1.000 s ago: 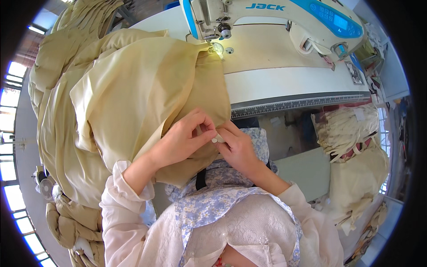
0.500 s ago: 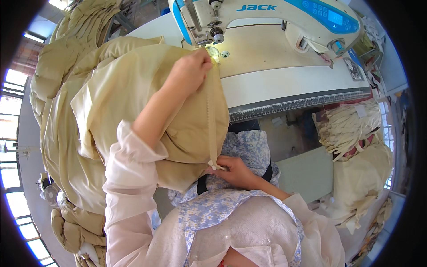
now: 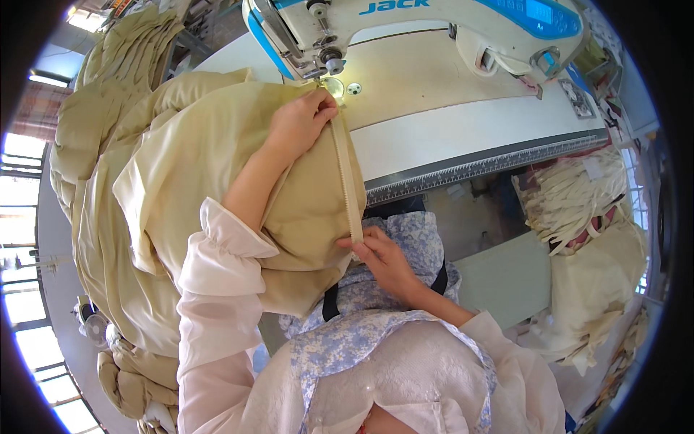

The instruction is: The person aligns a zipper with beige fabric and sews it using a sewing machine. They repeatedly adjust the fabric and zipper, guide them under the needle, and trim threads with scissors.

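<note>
A beige zipper tape [image 3: 343,170] runs along the right edge of a padded khaki garment [image 3: 217,145], from the sewing machine's needle area down toward my lap. My left hand [image 3: 300,123] is closed on the tape's upper part at the garment's edge, just in front of the presser foot [image 3: 318,76]. Lower down, my right hand [image 3: 383,262] pinches the zipper tape's lower end between thumb and fingers, above the blue floral apron [image 3: 405,239]. The white and blue sewing machine [image 3: 332,36] stands beyond my hands, its small lamp lighting the needle plate.
A ruler strip [image 3: 491,165] lines the white table's [image 3: 434,130] front edge. Bundled cream strips [image 3: 578,192] and pale fabric [image 3: 600,282] lie at the right. More khaki garments [image 3: 108,137] are heaped at the left, near a small fan [image 3: 92,325].
My right hand has moved up the zipper tape and now pinches it higher. The zipper's face has turned more into sight. My left hand has shifted slightly left and down in the picture.
</note>
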### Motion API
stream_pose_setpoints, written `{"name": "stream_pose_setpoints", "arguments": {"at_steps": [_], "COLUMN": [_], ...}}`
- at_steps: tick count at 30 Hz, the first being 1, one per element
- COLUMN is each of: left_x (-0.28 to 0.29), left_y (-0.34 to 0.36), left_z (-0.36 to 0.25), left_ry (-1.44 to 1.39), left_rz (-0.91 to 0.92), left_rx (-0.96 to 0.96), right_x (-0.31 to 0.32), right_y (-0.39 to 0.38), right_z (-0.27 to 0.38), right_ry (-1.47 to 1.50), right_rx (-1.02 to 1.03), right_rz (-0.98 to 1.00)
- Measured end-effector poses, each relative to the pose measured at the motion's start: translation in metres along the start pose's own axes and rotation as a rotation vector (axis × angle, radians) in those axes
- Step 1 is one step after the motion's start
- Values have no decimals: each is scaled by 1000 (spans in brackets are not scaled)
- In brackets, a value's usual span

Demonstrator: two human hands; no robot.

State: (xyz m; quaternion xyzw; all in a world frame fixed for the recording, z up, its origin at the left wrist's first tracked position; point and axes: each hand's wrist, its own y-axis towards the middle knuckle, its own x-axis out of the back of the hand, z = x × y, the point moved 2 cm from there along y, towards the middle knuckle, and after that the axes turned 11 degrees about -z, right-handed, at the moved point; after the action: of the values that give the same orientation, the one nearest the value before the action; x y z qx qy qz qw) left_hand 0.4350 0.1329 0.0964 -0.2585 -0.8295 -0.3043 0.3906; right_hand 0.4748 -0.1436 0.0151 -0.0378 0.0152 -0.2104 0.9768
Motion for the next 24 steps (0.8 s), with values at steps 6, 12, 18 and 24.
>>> {"name": "stream_pose_setpoints", "arguments": {"at_steps": [6, 12, 18, 24], "left_x": [-3, -5, -4, -1], "left_y": [-2, -1, 0, -7], "left_z": [3, 6, 8, 5], "left_ry": [-9, -11, 4, 58], "left_rz": [-24, -22, 6, 13], "left_rx": [-49, -63, -46, -106], "right_x": [2, 2, -1, -1], "right_y": [-1, 3, 1, -12], "right_z": [-25, -22, -20, -12], "right_ry": [410, 322, 454, 336], "right_rx": [-395, -238, -409, -268], "right_rz": [-84, -142, -56, -68]}}
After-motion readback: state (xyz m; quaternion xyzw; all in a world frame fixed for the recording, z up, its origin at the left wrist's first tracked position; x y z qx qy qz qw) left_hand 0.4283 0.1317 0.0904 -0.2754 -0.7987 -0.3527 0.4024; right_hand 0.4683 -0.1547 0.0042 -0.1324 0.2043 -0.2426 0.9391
